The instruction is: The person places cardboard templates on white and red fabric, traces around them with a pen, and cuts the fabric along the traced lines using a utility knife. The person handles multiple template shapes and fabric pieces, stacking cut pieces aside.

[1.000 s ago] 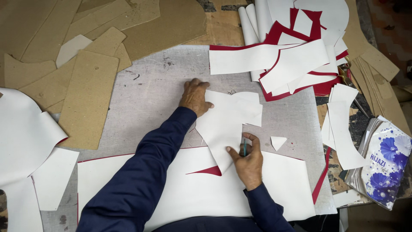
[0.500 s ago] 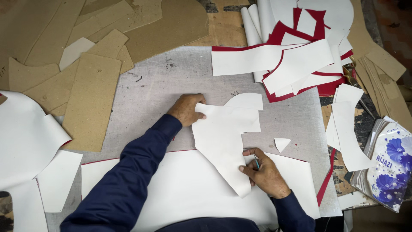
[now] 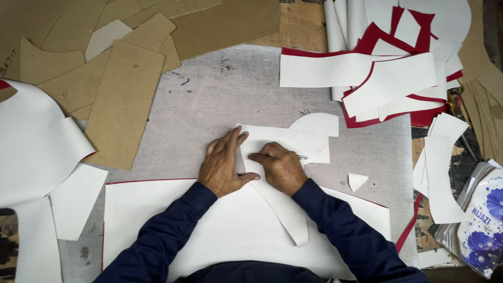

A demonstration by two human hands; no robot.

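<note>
My left hand (image 3: pixel 222 165) lies flat, fingers spread, on the left edge of a white cut piece (image 3: pixel 298 140) that rests on the grey work mat (image 3: pixel 209 94). My right hand (image 3: pixel 280 167) is just beside it, fingers closed around a slim metal tool (image 3: pixel 302 157) whose tip shows on the piece's surface. The piece has a rounded lobe at its upper right and a long narrow tail (image 3: pixel 291 215) running down between my forearms. Under the tail lies a large white sheet (image 3: pixel 209 230) with a red edge.
Brown cardboard templates (image 3: pixel 123 99) lie at the upper left. A pile of white and red cut pieces (image 3: pixel 387 78) sits at the upper right. A small white triangular scrap (image 3: pixel 357 181) lies to the right. A curled white sheet (image 3: pixel 31 141) is at left, a flower-printed bag (image 3: pixel 482 220) at right.
The white piece has turned and slid left. My left hand came down onto its left edge, and my right hand moved up and left onto it with the tool.
</note>
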